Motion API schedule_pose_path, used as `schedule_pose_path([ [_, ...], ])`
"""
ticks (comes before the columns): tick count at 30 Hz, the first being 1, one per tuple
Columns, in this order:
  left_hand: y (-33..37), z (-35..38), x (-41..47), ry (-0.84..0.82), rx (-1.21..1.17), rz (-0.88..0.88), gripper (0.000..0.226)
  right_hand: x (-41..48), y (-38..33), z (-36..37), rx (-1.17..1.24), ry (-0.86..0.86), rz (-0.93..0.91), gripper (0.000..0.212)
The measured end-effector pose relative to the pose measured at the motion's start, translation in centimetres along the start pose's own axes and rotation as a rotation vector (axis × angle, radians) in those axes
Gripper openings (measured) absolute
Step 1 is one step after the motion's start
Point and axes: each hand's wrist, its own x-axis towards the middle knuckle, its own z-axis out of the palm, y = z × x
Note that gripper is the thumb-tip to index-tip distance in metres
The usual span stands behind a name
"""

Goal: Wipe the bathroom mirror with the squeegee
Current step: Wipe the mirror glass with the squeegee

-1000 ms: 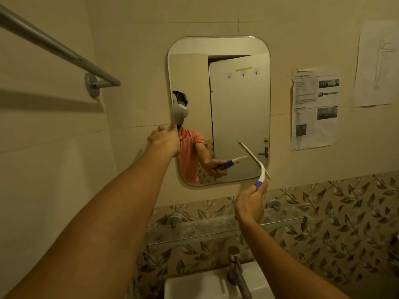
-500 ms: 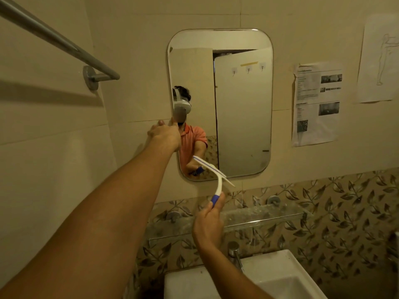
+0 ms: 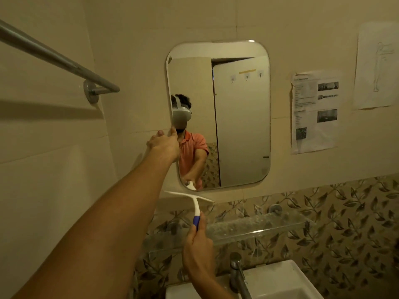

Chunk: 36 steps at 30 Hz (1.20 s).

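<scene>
A rounded rectangular mirror (image 3: 241, 117) hangs on the beige tiled wall. My left hand (image 3: 165, 144) grips its left edge at about mid-height, thumb on the glass. My right hand (image 3: 198, 249) is closed around the blue grip of a white squeegee (image 3: 193, 200). The squeegee's blade lies roughly level against the wall just below the mirror's lower left corner, off the glass. The mirror reflects a person in an orange shirt and a door behind.
A glass shelf (image 3: 259, 227) runs under the mirror, above a metal tap (image 3: 237, 275) and white basin (image 3: 287, 277). A towel rail (image 3: 54, 57) juts from the left wall. Two paper sheets (image 3: 314, 113) are stuck to the wall right of the mirror.
My right hand has carried the squeegee from the mirror's lower right, leftward and down, off the glass to below the lower left corner. My left hand stayed on the mirror's edge.
</scene>
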Motion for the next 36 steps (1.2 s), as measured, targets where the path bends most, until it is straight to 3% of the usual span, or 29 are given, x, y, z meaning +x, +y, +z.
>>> schedule_pose_path([
  [6, -0.2, -0.4, 0.1, -0.020, -0.012, 0.032, 0.096, 1.3, 0.5, -3.3, -0.078, 0.040, 0.027, 0.058],
  [11, -0.4, -1.3, 0.0, -0.037, -0.046, 0.034, 0.095, 2.3, -1.5, -7.7, -0.029, 0.250, -0.011, 0.057],
  [17, -0.3, -1.2, -0.5, -0.016, -0.067, 0.033, 0.096, 6.0, -6.7, -12.9, -0.015, 0.436, -0.278, 0.056],
  [24, -0.6, -1.4, -0.6, 0.010, -0.085, 0.036, 0.095, 10.3, -18.8, -17.2, -0.094, 0.416, -0.600, 0.052],
  [30, -0.6, -1.2, -0.7, 0.021, -0.120, 0.038, 0.092, 12.5, -27.6, -18.2, -0.192, 0.448, -0.662, 0.059],
  [36, -0.6, -2.0, -0.7, -0.019, -0.079, 0.029, 0.093, 14.0, -30.2, -17.6, -0.280, 0.453, -0.671, 0.063],
])
